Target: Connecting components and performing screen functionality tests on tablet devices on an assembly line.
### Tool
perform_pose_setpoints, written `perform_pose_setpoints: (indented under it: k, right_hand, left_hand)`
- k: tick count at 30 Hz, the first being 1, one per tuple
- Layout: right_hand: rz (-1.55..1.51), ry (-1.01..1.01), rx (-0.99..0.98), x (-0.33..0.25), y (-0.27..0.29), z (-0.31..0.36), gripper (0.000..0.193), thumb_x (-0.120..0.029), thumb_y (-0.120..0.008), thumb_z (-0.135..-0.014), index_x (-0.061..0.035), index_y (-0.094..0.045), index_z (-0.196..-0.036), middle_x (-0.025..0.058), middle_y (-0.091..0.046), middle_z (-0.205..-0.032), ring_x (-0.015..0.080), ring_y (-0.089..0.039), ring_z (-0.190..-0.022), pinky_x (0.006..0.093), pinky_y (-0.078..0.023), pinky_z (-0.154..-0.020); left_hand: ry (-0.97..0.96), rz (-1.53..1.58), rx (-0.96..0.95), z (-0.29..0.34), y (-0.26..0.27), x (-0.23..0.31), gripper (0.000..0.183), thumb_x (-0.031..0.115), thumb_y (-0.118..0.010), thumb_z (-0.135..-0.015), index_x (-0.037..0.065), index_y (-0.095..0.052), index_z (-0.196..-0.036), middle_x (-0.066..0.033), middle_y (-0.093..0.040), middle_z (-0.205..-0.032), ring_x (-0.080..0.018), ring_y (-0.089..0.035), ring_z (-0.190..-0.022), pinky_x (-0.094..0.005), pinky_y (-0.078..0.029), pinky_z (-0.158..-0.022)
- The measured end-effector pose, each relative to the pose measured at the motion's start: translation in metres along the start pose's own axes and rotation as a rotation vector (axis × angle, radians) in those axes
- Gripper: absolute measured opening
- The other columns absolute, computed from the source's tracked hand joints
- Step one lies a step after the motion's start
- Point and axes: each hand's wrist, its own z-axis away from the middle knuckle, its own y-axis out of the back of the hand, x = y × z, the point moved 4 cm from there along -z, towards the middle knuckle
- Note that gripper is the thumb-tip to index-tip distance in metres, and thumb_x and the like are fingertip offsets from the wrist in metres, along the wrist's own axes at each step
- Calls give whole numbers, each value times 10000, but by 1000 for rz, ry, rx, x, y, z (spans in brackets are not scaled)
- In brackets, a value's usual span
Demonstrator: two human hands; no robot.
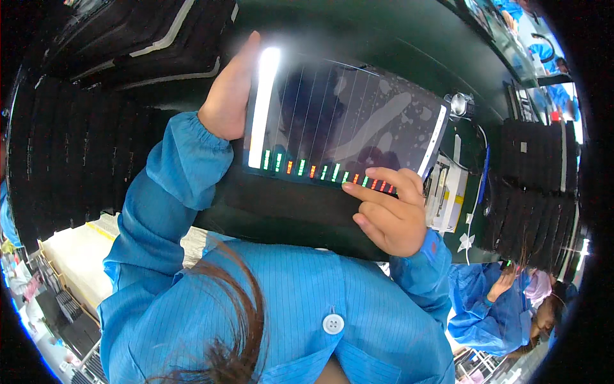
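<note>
A flat tablet (pixel 345 115) lies tilted before me above the dark green work surface. Its dark screen is lit, with a white bar down each short side and small green and orange marks along the near edge. Smudges show on the glass. My left hand (pixel 231 93) grips the tablet's left edge, its thumb side along the rim and the other fingers hidden behind. Over the near right corner, my right hand (pixel 398 208) has its fingers apart and partly bent, holding nothing. Two of its fingertips are at the row of marks; whether they touch the glass is hard to tell.
Black trays are stacked at the left (pixel 77 153) and in another stack at the right (pixel 531 185). Beside the tablet are a white and metal device (pixel 446 195), a round silvery object (pixel 459 104) and a white cable (pixel 469 237). A co-worker in blue (pixel 480 313) sits at the lower right.
</note>
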Motion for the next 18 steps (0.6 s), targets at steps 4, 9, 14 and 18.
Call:
perform_pose_setpoints:
  k: [4, 9, 14, 18]
  right_hand:
    - [-41, -23, -15, 0, -4, 1, 113, -131, -683, -662, -83, -586, -694, 30, -648, -1044, 275, -503, -1079, 426, -348, -814]
    - [43, -11, -27, 3, -4, 1, 161, -206, -696, -696, -107, -578, -742, 2, -621, -1089, 243, -514, -1075, 409, -357, -824]
    - [114, -139, 57, 25, 31, 9, 172, -222, -687, -669, -111, -578, -743, 10, -625, -1083, 289, -499, -1049, 437, -356, -864]
    - [-119, -722, 362, 95, 66, 42, 103, -124, -621, -792, -27, -614, -827, 101, -618, -856, 286, -553, -859, 371, -428, -784]
  left_hand:
    - [-23, 17, -5, 0, -1, 0, 409, 427, -381, -947, 89, -576, -1069, 14, -622, -950, -87, -591, -801, -228, -487, -713]
    - [16, 56, -92, -3, -3, 0, 414, 418, -368, -953, 84, -549, -1119, -7, -607, -1024, -112, -580, -891, -252, -473, -796]
    - [80, 193, -174, 0, -4, 0, 614, 509, -292, -938, 2, -470, -1234, -153, -542, -1205, -271, -523, -1092, -390, -389, -970]
    - [124, 150, -125, 1, -7, 5, 594, 503, -296, -939, 11, -498, -1202, -135, -569, -1172, -264, -559, -1044, -381, -427, -929]
